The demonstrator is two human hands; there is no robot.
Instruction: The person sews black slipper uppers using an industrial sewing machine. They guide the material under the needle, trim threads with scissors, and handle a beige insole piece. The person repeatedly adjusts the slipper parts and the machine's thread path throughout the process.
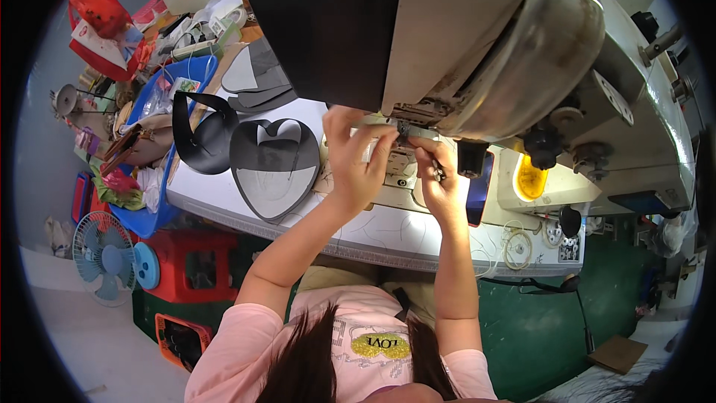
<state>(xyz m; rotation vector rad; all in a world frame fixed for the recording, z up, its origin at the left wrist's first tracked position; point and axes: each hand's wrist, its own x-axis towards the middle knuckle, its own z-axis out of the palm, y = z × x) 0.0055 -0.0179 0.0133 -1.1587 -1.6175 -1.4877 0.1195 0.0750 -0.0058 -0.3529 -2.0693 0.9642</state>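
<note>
Both my hands are at the needle area of a large sewing machine (477, 45). My left hand (356, 160) is closed in a pinch near the presser foot (403, 133), and what its fingertips hold, if anything, is hidden. My right hand (438, 175), just to the right of the needle, is curled around a small dark metal tool (438, 170), whose exact kind is too small to tell. Left of my left hand lies a heart-shaped grey and black piece (274, 172). A curved black strip piece (205, 142) is beside it.
More grey cut pieces (257, 78) are stacked farther back. A blue basket (153, 216) full of odds and ends stands at the left, above a red stool (190, 269) and near a fan (104, 257). A phone (479, 190) and loose cord (517, 245) lie to the right.
</note>
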